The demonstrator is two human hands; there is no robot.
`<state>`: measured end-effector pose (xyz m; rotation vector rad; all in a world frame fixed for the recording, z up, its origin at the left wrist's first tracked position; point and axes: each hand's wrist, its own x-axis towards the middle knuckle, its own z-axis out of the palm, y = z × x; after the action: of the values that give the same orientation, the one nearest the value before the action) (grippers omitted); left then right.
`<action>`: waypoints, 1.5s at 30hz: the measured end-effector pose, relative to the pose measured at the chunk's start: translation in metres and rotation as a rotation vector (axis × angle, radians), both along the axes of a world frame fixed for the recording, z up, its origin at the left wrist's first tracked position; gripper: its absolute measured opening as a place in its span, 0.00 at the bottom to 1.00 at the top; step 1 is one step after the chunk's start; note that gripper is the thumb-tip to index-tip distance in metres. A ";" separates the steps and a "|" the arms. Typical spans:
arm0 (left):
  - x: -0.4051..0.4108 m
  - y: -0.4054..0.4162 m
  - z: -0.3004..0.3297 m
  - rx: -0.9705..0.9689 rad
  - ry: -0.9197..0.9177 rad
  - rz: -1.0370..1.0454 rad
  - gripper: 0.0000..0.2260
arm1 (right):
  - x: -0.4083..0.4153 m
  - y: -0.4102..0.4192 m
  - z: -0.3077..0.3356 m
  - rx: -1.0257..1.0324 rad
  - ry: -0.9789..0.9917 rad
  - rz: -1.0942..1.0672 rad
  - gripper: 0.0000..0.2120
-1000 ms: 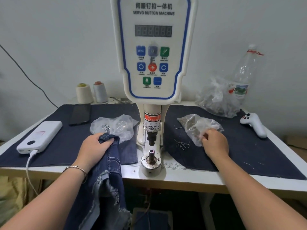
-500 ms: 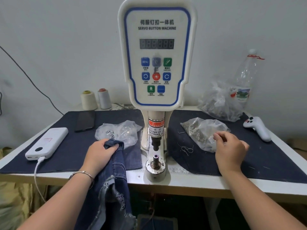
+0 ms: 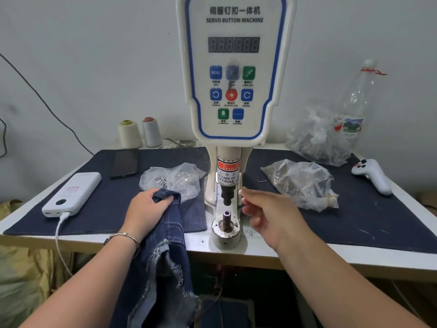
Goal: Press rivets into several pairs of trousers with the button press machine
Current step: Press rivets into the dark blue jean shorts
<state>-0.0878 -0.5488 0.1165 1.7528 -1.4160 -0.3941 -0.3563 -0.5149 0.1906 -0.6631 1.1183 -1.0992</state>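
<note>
The white servo button machine stands mid-table, its punch raised above the bare purple-tipped lower die. My left hand grips the waistband of blue denim trousers, which hang over the table's front edge left of the die. My right hand hovers just right of the punch, fingers curled, with a small pale rivet pinched at its blurred fingertips. A clear bag of rivets lies behind that hand. Another clear bag with metal parts lies behind my left hand.
Dark cloth mats cover the table. On the left lie a white power bank with its cable and a black phone, with two thread spools behind. At the right are a larger plastic bag, a bottle and a white handheld controller.
My right hand left the rivet bag and moved left to the punch and die. My left hand stayed on the waistband. The head camera moved closer.
</note>
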 end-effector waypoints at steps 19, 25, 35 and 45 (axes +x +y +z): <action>-0.001 0.001 0.000 -0.009 -0.007 0.006 0.03 | 0.027 0.014 -0.008 0.346 -0.410 0.044 0.07; -0.002 0.001 0.001 -0.003 -0.002 0.007 0.02 | 0.030 0.018 -0.009 0.346 -0.455 0.020 0.06; -0.002 0.001 0.001 -0.006 -0.007 -0.001 0.04 | 0.030 0.026 -0.013 0.364 -0.619 -0.087 0.04; -0.002 0.000 0.000 -0.007 0.002 0.008 0.03 | 0.027 0.023 -0.006 0.384 -0.748 -0.081 0.06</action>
<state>-0.0895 -0.5485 0.1166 1.7514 -1.4072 -0.3853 -0.3291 -0.4920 0.1843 0.1096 0.6678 -1.0307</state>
